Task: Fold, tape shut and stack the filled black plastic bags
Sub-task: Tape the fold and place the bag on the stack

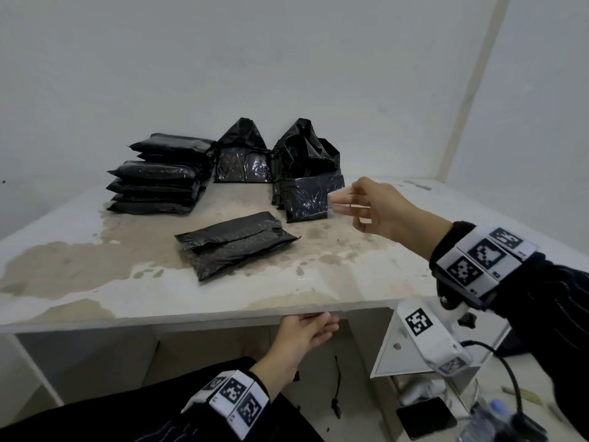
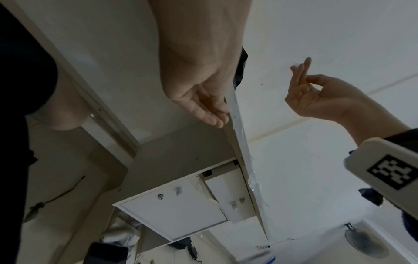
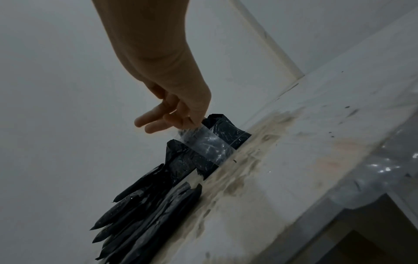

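- folded bag (image 1: 237, 242) lies flat at centre of the head view on the tabletop (image 1: 366, 282), flap over but no tape on it that I can see; likely to spring open if left untouched long
- strip of clear tape (image 3: 204, 141) pinched at one end by the right hand (image 1: 379, 208), thumb against forefinger, other fingers straight; strip hangs free above the tabletop, right of the folded bag; free end may curl onto itself or catch the open bags (image 1: 306, 173) just behind it, upper centre of frame
- tabletop surface worn, stained and gritty; tape dragged across it would pick up dirt and bond poorly to the plastic
- left hand (image 1: 307, 328) at the tabletop's front edge, lower centre, fingers straight against the underside, gripping nothing; with it down there the flap has no hold-down, so a one-handed tape placement could land crooked or off the seam
- stack of sealed bags (image 1: 161, 175) in the upper left of the frame, uneven and slightly leaning; a bag dropped on carelessly could slide off
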